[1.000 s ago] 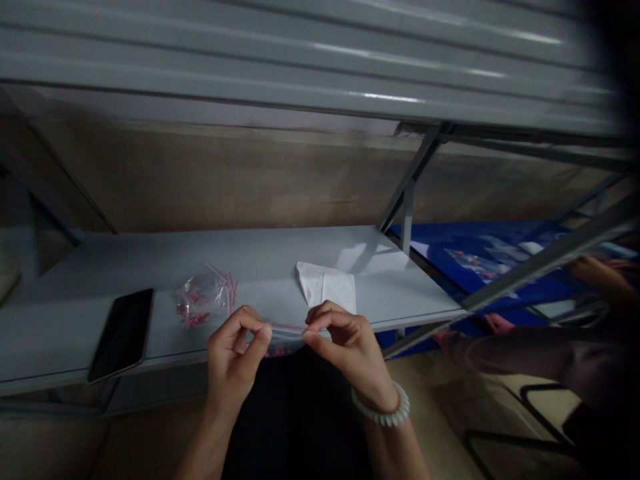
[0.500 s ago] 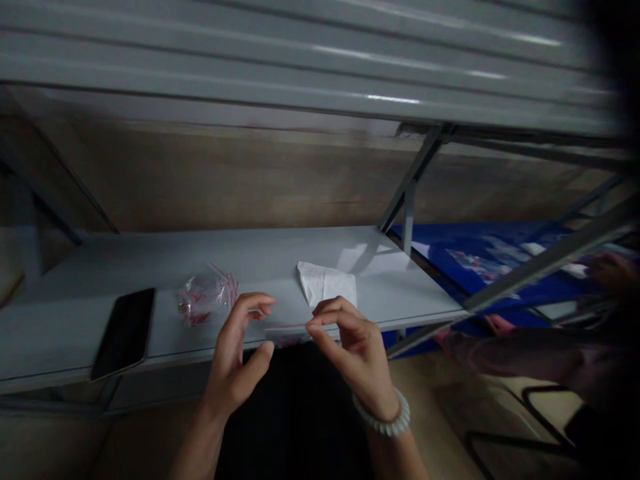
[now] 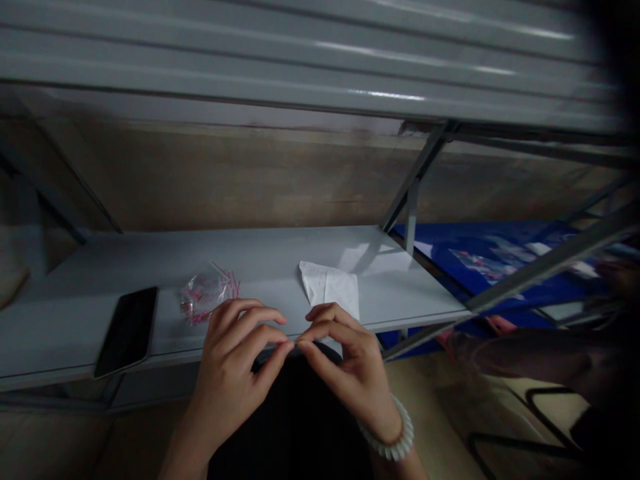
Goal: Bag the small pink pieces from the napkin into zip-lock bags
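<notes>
Over the near edge of the grey shelf, my left hand has its thumb and index finger closed in a pinch, its other fingers curved. Beside it, my right hand pinches in the same way, wearing a pale beaded bracelet. The fingertips of both hands nearly meet on a thin pale strip, which they almost wholly hide. Just beyond my left hand lies a clear plastic bag with thin pink and red strips in it and sticking out. A creased white paper rests behind my right hand.
A black tablet lies at the shelf's left front. Grey metal braces and a ridged panel frame the shelf. To the right, another person's arm is near a blue surface with small plastic packets.
My left hand has moved right and closed from an open pose into a pinch beside my right fingertips. The strip, earlier jutting left from my right hand, is now mostly hidden.
</notes>
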Motion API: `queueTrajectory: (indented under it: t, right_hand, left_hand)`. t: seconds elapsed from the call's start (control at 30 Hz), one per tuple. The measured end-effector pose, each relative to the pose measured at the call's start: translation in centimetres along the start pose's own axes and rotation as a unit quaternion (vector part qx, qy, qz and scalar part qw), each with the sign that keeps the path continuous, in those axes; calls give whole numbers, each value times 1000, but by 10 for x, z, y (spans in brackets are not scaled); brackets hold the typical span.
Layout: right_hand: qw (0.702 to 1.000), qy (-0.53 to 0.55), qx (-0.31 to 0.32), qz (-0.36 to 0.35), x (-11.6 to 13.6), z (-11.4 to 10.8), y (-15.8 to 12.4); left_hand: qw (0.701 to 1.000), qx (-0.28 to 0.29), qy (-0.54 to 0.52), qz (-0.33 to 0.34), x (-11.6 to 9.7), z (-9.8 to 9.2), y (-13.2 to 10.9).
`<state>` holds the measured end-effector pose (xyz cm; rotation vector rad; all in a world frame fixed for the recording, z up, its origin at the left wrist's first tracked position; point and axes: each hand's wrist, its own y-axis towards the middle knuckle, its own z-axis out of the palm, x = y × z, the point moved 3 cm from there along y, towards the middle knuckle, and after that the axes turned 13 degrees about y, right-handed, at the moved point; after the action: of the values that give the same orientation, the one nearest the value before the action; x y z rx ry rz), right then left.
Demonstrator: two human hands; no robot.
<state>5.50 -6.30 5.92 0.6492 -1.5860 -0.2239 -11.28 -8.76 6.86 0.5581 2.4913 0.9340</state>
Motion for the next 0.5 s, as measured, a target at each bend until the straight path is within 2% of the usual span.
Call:
queueTrajectory:
  t: [0.17, 0.3, 0.4, 0.5]
  right_hand:
    - [1000, 13, -11, 7, 2, -3, -1]
    - [1000, 14, -9, 8, 0, 3, 3]
    - [1000, 20, 3, 5, -1, 15, 9]
    - [999, 36, 26, 8, -3, 37, 17]
  left_hand:
    - [1000, -2, -23, -14, 12, -10, -2]
    - [995, -7, -80, -58, 21, -13, -6]
    - [987, -11, -114, -114, 33, -15, -15]
    - [976, -8, -127, -176, 54, -21, -34]
